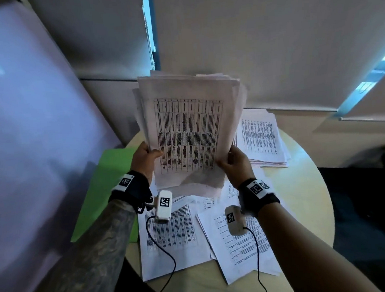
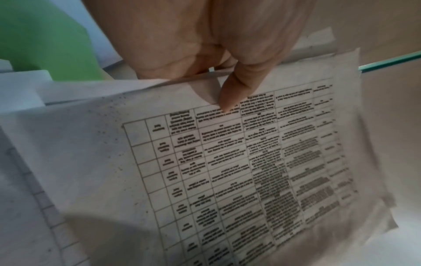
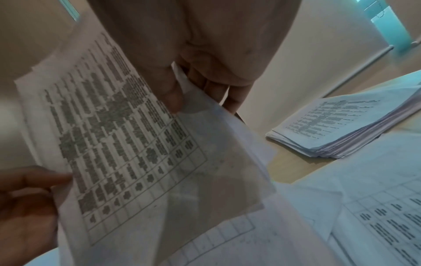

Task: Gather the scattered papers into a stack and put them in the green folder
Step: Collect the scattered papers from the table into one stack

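Papers (image 1: pixel 189 132) held upright as a ragged sheaf, left hand (image 1: pixel 143 159) and right hand (image 1: pixel 235 164) pinching its sides. Gathering step; next, square edges, collect loose sheets (image 1: pixel 170 236) off desk (image 1: pixel 304 197), then green folder (image 1: pixel 99 191).

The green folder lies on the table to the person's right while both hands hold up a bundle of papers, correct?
Not quite: the head view shows the green folder to the person's left. Both the left hand and right hand do hold up the bundle of papers.

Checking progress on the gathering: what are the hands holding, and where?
Both hold the bundle of papers upright: left hand pinches its lower left edge, right hand its lower right edge.
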`<act>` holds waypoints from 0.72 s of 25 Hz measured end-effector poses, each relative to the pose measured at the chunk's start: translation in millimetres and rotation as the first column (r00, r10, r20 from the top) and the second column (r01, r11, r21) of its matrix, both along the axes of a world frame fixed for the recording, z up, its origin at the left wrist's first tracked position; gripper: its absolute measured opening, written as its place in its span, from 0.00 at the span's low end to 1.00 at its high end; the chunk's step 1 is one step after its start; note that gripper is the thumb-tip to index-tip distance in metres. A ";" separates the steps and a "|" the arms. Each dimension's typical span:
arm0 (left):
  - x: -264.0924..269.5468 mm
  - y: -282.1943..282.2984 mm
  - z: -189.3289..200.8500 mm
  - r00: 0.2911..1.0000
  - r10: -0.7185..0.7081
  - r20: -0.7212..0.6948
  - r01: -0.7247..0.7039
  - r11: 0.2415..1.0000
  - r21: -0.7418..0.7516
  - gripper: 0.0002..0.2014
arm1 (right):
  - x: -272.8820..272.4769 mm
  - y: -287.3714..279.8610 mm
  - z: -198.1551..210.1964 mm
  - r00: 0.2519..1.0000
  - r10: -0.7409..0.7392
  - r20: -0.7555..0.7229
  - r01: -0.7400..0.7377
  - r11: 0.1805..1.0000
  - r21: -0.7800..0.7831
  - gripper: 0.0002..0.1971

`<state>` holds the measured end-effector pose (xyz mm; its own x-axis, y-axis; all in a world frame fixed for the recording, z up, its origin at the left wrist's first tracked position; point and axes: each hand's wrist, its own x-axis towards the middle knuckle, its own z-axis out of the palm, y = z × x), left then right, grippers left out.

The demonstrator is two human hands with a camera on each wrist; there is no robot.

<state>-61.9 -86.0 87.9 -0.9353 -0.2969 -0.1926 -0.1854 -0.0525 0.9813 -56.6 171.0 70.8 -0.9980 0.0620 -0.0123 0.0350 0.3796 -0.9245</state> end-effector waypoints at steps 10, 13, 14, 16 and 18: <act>31.5 14.0 -43.5 0.994 -0.031 0.102 0.057 0.965 -0.256 0.12 | 34.1 -18.8 -39.9 0.986 -0.080 0.145 0.095 0.991 -0.094 0.11; 31.8 17.8 -43.4 0.996 -0.017 0.093 0.040 0.968 -0.248 0.14 | 32.9 -26.4 -34.5 0.983 -0.113 0.145 0.130 0.985 -0.114 0.15; 32.4 18.3 -42.7 0.996 -0.006 0.087 0.027 0.970 -0.240 0.14 | 33.0 -28.5 -32.2 0.983 -0.121 0.141 0.140 0.980 -0.138 0.16; 37.2 18.7 -45.3 0.994 0.003 0.108 0.021 0.975 -0.223 0.15 | 35.8 -30.6 -33.2 0.980 -0.126 0.151 0.150 0.977 -0.153 0.13; 46.2 19.5 -55.9 0.986 -0.009 0.168 0.043 0.979 -0.201 0.15 | 43.3 -31.8 -39.3 0.973 -0.101 0.207 0.127 0.985 -0.118 0.11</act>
